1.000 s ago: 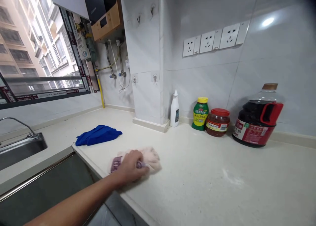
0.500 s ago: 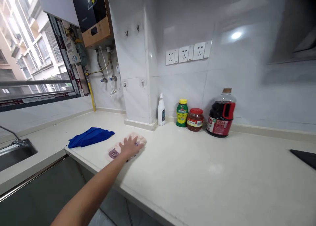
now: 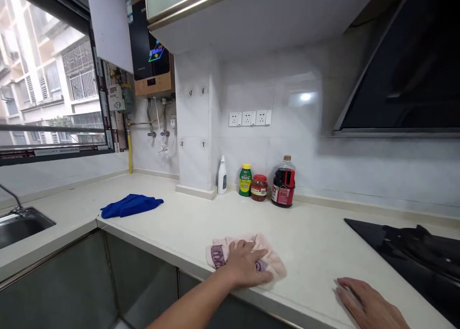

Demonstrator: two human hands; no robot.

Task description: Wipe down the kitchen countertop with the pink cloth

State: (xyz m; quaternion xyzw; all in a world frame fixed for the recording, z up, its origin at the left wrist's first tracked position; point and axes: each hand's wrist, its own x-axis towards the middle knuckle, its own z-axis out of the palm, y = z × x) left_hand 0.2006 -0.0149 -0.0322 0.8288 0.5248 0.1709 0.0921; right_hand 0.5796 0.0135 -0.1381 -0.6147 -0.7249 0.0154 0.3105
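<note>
A pale pink cloth (image 3: 275, 262) with a purple patch lies bunched near the counter's front edge. My left hand (image 3: 241, 266) presses down on it, fingers bent over the fabric and thumb out to the right. Further right, my right hand (image 3: 373, 305) is palm down at the counter's front, fingers stretched forward and holding nothing. A second cloth, blue (image 3: 131, 206), lies crumpled on the counter near the inner corner, apart from both hands.
Along the wall stand a white spray bottle (image 3: 222, 176), a green bottle (image 3: 245, 181), a red-lidded jar (image 3: 259, 189) and a large dark sauce jug (image 3: 282, 183). A black gas stove (image 3: 413, 252) is at right, a sink (image 3: 30, 223) at left. A range hood (image 3: 406, 80) hangs above.
My left hand and the pink cloth have moved right and nearer along the counter. My right hand has come into view at lower right. The camera view has shifted, showing more stove and hood.
</note>
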